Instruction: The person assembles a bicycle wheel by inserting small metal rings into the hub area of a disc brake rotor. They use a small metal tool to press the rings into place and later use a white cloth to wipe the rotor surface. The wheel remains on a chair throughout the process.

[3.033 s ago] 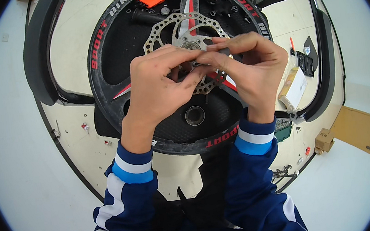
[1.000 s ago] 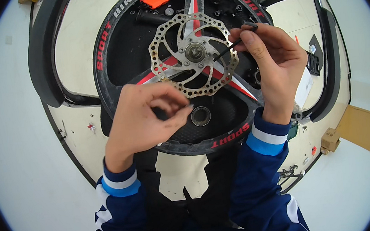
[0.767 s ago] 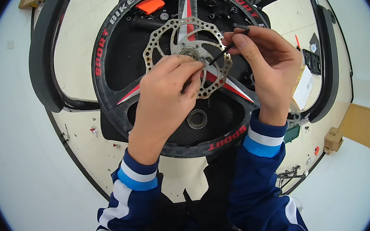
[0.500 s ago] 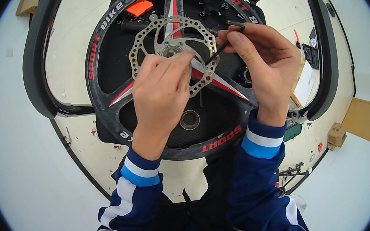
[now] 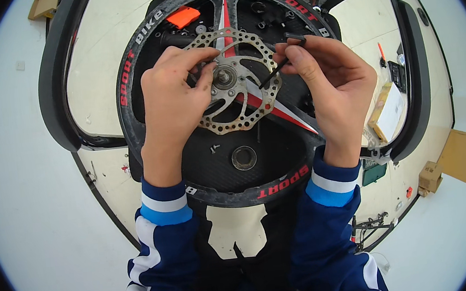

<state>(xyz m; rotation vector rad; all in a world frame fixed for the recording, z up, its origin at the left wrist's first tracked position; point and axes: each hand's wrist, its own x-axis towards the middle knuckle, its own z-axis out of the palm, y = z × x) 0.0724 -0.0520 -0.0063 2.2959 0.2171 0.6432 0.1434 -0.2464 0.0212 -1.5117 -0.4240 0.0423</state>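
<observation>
A silver brake disc (image 5: pixel 240 123) with a holed rim lies over the hub of a black three-spoke bicycle wheel (image 5: pixel 130 119). Above the left part of the disc is my left hand (image 5: pixel 168 98), its thumb and index finger pinched close beside the hub (image 5: pixel 224 77). What sits between those fingertips, if anything, is too small to make out. In my right hand (image 5: pixel 336 75), a black hex key (image 5: pixel 272 74) is gripped between thumb and fingers. Its long arm slants down-left over the disc's right edge.
Through the wheel's openings show a metal ring (image 5: pixel 244 158), small screws (image 5: pixel 214 147) and an orange piece (image 5: pixel 184 17) on a black seat. Chair armrests (image 5: pixel 58 101) flank the wheel. Right of it are a cardboard box (image 5: pixel 430 176) and a green case (image 5: pixel 373 171).
My left hand has moved left, from over the disc's lower middle to beside the hub, uncovering the hub and small screws. My right hand still holds the hex key.
</observation>
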